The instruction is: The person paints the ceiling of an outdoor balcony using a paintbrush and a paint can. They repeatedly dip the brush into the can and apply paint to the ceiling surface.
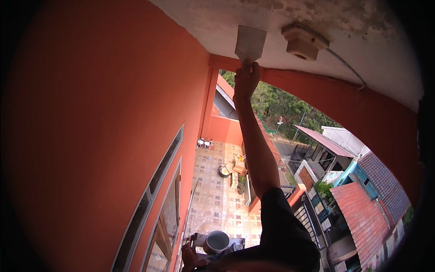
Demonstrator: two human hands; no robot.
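Observation:
Raised overhead, my right hand [247, 81] is closed round the handle of a wide putty knife [250, 41]. The grey metal blade points up and lies against or very close to the pale ceiling [213, 25]. At the lower edge, my left hand [190, 256] is in shadow, its fingers curled at the end of a narrow light-coloured platform [200, 239], perhaps a ladder top. Beside that hand stands a round grey-white container [216, 242], open at the top; its contents cannot be made out.
A boxy ceiling fixture [302, 43] with a cable sits right of the blade. An orange wall [113, 90] with windows [165, 217] rises on the left. Far below is a patterned tile floor [213, 186] with paint pails [204, 144], a round tub [224, 171] and boxes [239, 167].

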